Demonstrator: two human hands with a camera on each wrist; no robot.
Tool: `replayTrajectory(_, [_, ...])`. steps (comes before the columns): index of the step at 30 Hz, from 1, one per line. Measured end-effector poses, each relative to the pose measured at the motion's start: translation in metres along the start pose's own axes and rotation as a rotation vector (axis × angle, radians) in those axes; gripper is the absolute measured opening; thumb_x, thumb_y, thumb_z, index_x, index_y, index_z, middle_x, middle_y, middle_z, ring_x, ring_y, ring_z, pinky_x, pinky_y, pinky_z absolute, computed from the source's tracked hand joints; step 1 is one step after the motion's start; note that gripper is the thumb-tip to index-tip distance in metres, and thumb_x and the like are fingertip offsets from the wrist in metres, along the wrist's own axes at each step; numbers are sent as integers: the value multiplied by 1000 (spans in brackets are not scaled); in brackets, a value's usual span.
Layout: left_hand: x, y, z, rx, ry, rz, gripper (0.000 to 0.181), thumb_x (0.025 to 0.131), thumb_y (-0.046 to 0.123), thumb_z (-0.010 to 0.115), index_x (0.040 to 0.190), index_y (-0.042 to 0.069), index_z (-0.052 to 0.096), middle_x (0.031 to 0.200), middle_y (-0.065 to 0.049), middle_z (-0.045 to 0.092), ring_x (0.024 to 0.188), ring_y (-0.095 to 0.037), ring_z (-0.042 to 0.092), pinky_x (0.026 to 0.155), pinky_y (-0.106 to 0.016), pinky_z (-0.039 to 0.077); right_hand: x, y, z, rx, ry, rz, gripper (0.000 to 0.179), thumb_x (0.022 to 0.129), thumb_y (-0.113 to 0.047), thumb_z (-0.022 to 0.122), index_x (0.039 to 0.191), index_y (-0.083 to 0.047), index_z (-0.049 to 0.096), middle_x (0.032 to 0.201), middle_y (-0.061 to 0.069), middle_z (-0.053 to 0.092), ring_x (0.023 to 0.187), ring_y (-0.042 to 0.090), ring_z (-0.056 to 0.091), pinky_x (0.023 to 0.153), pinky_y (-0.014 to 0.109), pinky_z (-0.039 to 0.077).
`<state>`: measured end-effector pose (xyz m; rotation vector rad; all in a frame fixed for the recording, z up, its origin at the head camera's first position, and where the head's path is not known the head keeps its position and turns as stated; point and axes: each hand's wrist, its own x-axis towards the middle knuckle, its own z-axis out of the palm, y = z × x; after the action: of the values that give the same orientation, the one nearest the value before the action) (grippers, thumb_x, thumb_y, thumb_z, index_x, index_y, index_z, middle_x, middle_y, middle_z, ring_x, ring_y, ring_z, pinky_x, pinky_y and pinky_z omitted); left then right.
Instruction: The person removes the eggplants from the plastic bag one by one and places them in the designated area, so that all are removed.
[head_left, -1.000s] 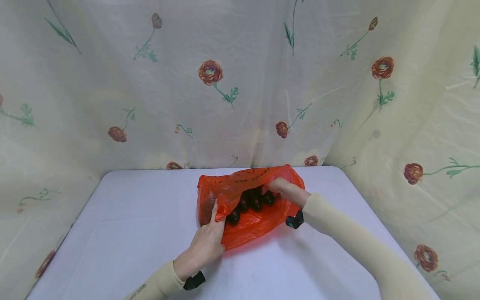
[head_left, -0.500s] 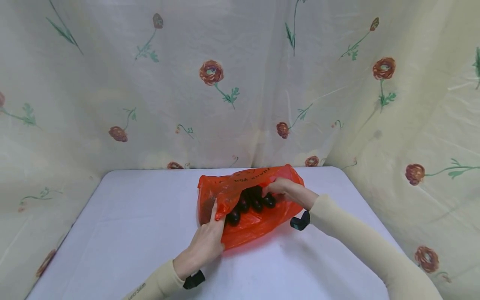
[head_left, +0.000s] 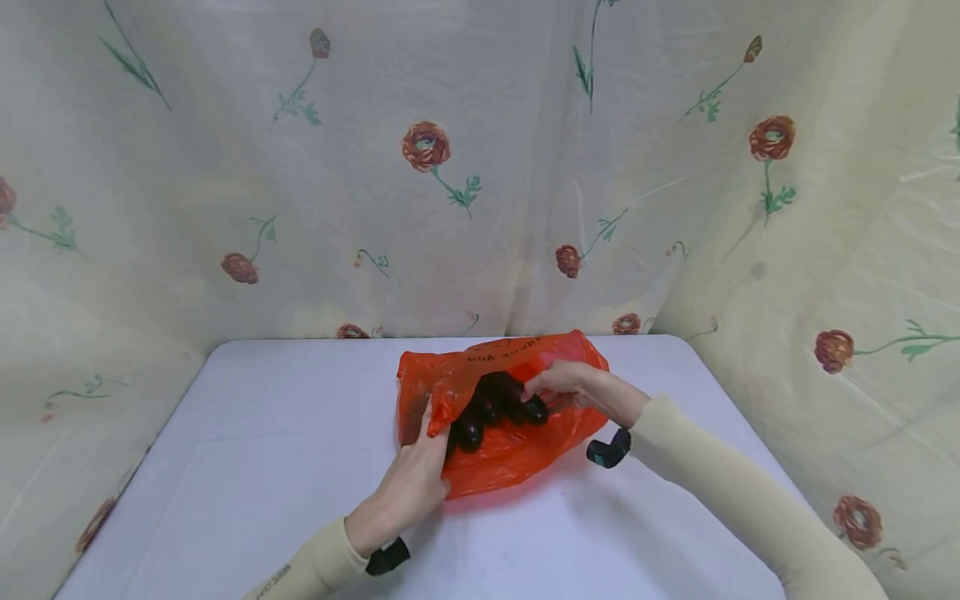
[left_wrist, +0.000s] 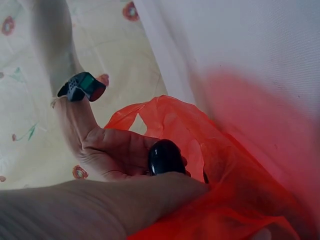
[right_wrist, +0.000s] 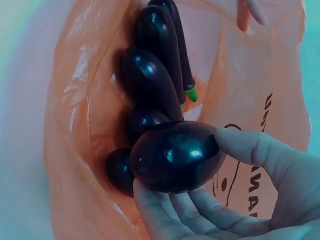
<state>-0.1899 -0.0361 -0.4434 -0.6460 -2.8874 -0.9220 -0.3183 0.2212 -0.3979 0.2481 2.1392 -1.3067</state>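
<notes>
A red plastic bag point(head_left: 495, 473) lies on its side on the table, its mouth facing me. Several dark, glossy eggplants point(right_wrist: 150, 75) are inside, and one in the right wrist view shows a green stem end. My left hand point(head_left: 408, 485) holds the bag's mouth at its left side; some fingers are hidden by the plastic. At the right of the mouth, my right hand point(head_left: 572, 383) grips one eggplant point(right_wrist: 177, 156) between thumb and curled fingers. That eggplant's rounded end point(left_wrist: 165, 157) also shows in the left wrist view. Its far end is hidden.
The white table point(head_left: 247, 467) extends around the bag. A pale flowered curtain point(head_left: 315, 192) hangs behind it and along both sides. Black wrist cameras point(head_left: 609, 448) sit on both wrists.
My right hand has drawn slightly toward me and right, out from under the bag's upper flap, and more of its fingers show. The left hand keeps its place on the bag.
</notes>
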Motion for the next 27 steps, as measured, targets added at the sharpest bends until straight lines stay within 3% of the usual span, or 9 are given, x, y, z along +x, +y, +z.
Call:
replayTrajectory(5, [-1,0,-1,-12,11,5,94,73,-10,69,151,4,17,147,-21,33,54,-11,48,44,-19,39,-6,0,1,-12,-38,-3,33,84,-14,70,113,1,62,125,16,55,108,29,58,88,40,56])
replayTrajectory(11, [-1,-1,-3,-39,4,1,95,74,-10,68,152,5,15,137,-20,43,52,-10,48,43,-19,40,-16,2,-2,-23,-138,-61,37,87,-14,67,121,1,62,126,17,57,109,29,57,91,41,55])
replayTrajectory(16, [0,-2,-4,-49,10,-9,94,74,-11,68,151,7,17,140,-18,41,53,-10,49,43,-19,40,-21,4,-4,-7,-176,-70,47,88,-15,66,131,2,56,128,17,57,110,28,58,91,40,55])
replayTrajectory(21, [1,-2,-6,-18,60,7,86,73,-9,68,147,8,27,142,-16,36,57,-13,51,48,-20,41,-26,6,-3,10,-197,-74,47,89,-15,65,132,3,55,127,17,57,107,28,61,90,40,55])
replayTrajectory(27, [2,-3,-8,-13,78,-23,73,80,-1,69,142,9,34,138,-14,38,63,-13,56,58,-23,52,-34,11,-2,12,-206,-82,44,89,-14,64,129,3,57,121,16,60,102,27,63,89,40,56])
